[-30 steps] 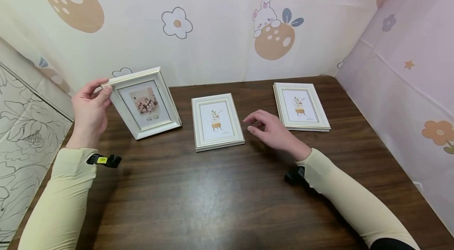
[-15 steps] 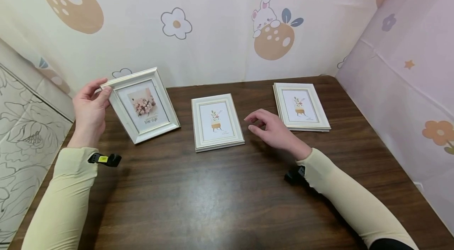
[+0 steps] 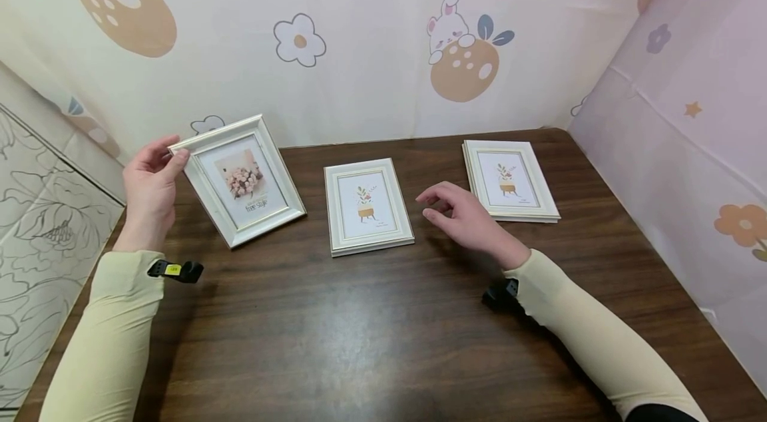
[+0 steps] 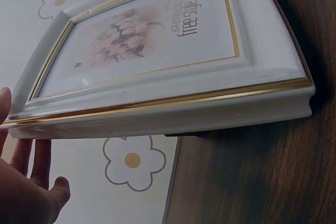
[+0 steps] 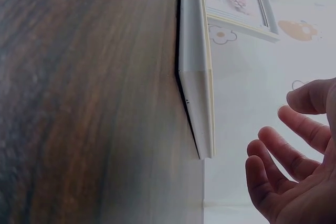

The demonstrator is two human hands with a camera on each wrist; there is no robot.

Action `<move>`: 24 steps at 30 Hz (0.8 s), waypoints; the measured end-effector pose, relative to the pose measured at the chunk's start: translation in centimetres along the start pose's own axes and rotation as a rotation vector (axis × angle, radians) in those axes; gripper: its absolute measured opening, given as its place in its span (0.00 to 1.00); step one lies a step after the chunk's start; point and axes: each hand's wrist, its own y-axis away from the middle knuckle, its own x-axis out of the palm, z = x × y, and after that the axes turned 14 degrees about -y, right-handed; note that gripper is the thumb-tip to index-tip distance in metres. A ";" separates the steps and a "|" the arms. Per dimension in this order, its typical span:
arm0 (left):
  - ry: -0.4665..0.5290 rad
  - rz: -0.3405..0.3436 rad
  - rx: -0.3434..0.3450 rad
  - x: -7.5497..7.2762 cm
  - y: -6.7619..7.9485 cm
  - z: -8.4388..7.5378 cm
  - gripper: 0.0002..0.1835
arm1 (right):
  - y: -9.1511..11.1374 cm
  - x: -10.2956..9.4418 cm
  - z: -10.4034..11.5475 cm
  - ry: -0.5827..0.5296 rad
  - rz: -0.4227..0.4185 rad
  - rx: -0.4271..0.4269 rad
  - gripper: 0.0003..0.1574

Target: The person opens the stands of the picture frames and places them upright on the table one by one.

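A white picture frame (image 3: 244, 184) with gold trim and a pink-flower print stands tilted back at the left of the table. My left hand (image 3: 150, 184) pinches its upper left corner, thumb in front and fingers behind. In the left wrist view the frame (image 4: 157, 74) fills most of the picture, its lower edge close to the wood. Flat on the table in the middle lies a second white frame (image 3: 368, 208) with a potted-plant print. Just right of it hovers my right hand (image 3: 458, 215), fingers loosely bent, holding nothing. The right wrist view shows a gap between this hand (image 5: 294, 161) and the frame's side.
At the right lies another white frame (image 3: 509, 181) with the same plant print; its thick side suggests a stack, but I cannot tell. The brown wooden table (image 3: 335, 342) meets a patterned cloth wall (image 3: 371, 76) behind and another cloth (image 3: 689, 162) at the right.
The flower-print frame has leaned back further, its lower corner shifting toward me and its top edge slightly left. My left hand keeps its grip; the right hand has barely moved.
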 end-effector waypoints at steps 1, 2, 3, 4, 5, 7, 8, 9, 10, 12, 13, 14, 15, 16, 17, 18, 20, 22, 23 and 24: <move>0.005 0.001 0.004 0.0 0.0 0.0 0.20 | 0.0 0.0 0.0 0.001 0.000 -0.005 0.12; 0.015 0.000 0.010 0.0 0.0 -0.1 0.19 | 0.0 -0.1 0.0 -0.001 0.000 -0.011 0.12; 0.019 -0.003 0.016 -0.1 0.0 -0.2 0.19 | 0.0 -0.1 0.0 -0.002 0.000 -0.016 0.12; 0.021 -0.007 0.025 -0.1 0.0 -0.2 0.19 | 0.0 -0.2 0.1 -0.005 0.001 -0.021 0.12; 0.026 -0.011 0.030 -0.2 0.0 -0.4 0.19 | 0.0 -0.2 0.1 -0.006 0.001 -0.022 0.12; 0.027 -0.021 0.042 -0.3 0.1 -0.6 0.19 | 0.0 -0.2 0.1 -0.004 -0.001 -0.016 0.12; 0.028 -0.027 0.049 -0.4 0.1 -0.8 0.19 | 0.0 -0.3 0.2 -0.004 -0.001 -0.012 0.12; 0.028 -0.032 0.057 -0.5 0.2 -1.0 0.19 | 0.0 -0.3 0.2 -0.003 0.000 -0.006 0.12; 0.025 -0.039 0.065 -0.6 0.2 -1.3 0.19 | 0.1 -0.3 0.2 -0.002 0.001 0.000 0.13; 0.015 -0.053 0.082 -0.7 0.4 -1.7 0.19 | 0.1 -0.2 0.2 0.004 0.004 0.012 0.13; 0.010 -0.058 0.095 -0.7 0.5 -2.0 0.18 | 0.1 -0.2 0.2 0.005 0.007 0.014 0.14; 0.000 -0.063 0.110 -0.7 0.6 -2.2 0.18 | 0.1 -0.2 0.2 0.008 0.009 0.017 0.14; -0.014 -0.067 0.123 -0.7 0.7 -2.4 0.18 | 0.2 -0.2 0.2 0.010 0.011 0.018 0.13; -0.031 -0.070 0.136 -0.6 0.8 -2.7 0.17 | 0.2 -0.2 0.2 0.013 0.012 0.019 0.13; -0.046 -0.071 0.153 -0.4 0.8 -2.8 0.16 | 0.2 -0.2 0.3 0.015 0.011 0.019 0.13; -0.058 -0.069 0.172 -0.3 0.9 -3.0 0.15 | 0.2 -0.2 0.3 0.015 0.011 0.017 0.13; -0.089 -0.066 0.220 0.2 1.1 -3.2 0.14 | 0.2 -0.1 0.3 0.016 0.012 0.015 0.12; -0.108 -0.057 0.266 0.7 1.3 -3.4 0.13 | 0.1 -0.1 0.3 0.012 0.014 0.011 0.12; -0.122 -0.052 0.286 0.9 1.4 -3.5 0.12 | 0.1 0.0 0.3 0.010 0.016 0.010 0.12; -0.136 -0.042 0.302 1.1 1.6 -3.6 0.12 | 0.1 0.0 0.3 0.008 0.018 0.010 0.12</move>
